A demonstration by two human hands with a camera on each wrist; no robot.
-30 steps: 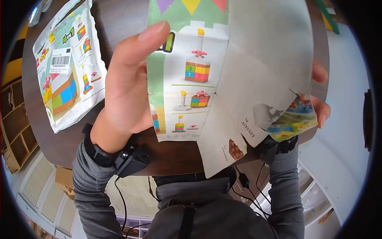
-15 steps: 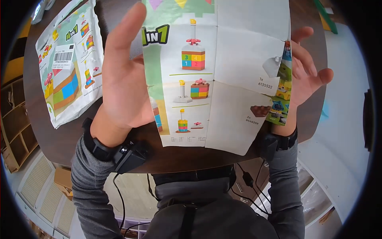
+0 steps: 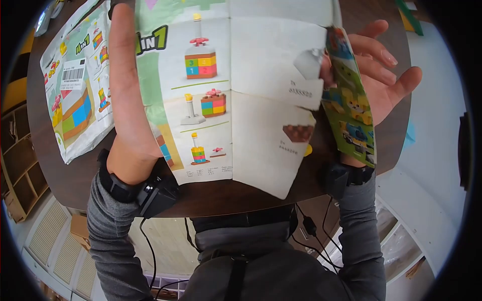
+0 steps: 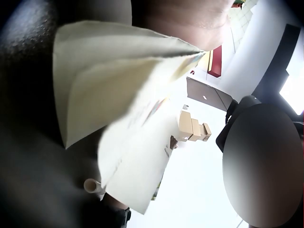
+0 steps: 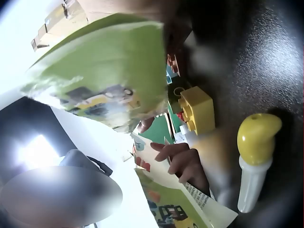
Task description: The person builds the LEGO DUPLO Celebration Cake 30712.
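Note:
A creased, unfolded instruction leaflet [image 3: 201, 125] with brick cake and candle pictures is held up between both hands. My left hand [image 3: 129, 100] grips its left edge, thumb upright along the edge; its curled fingers show behind the paper in the right wrist view. My right hand [image 3: 376, 75] pinches the right side, where a green printed flap [image 3: 351, 105] stands apart from the white panel. A fingertip shows between the two layers; the other fingers spread outward. Beyond the paper in the right wrist view lie a yellow brick [image 5: 199, 111] and a candle piece [image 5: 256, 156] with a yellow flame.
A white printed bag [image 3: 78, 100] with a barcode label lies on the dark table [image 3: 201, 200] at the left. Something green [image 3: 409, 17] is at the far right edge. Black cables [image 3: 314, 228] hang below the table's front edge.
The leaflet has shifted left and flattened from its earlier fold, its lower panel hanging down. Over the last half second the green flap has swung away from the white panel on the right.

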